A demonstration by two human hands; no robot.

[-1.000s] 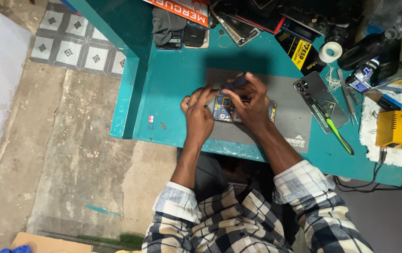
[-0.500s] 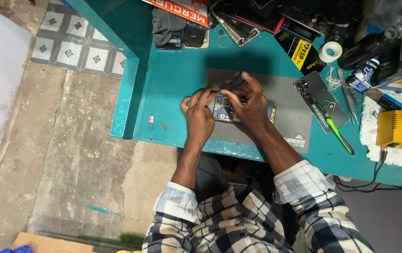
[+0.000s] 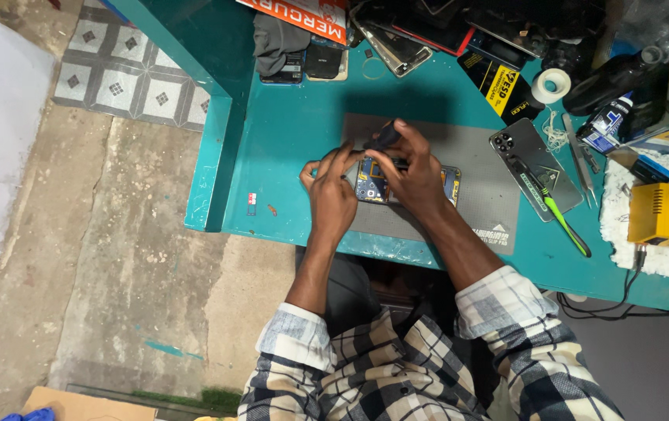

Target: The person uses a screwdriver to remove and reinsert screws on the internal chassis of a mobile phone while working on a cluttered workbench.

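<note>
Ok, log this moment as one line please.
left hand: steadies opened phone | right hand: dark tool on phone | under: grey mat | teal table

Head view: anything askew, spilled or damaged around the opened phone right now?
Nothing spilled. The opened phone lies flat on the grey mat under both hands. The detached dark back cover lies askew, a green-handled tool across it.

Both forearms are stretched forward, bare below rolled checked sleeves. The left hand is laid palm down, fingers spread and slightly curled. The right hand is arched close beside it, fingertips pinched together.
</note>
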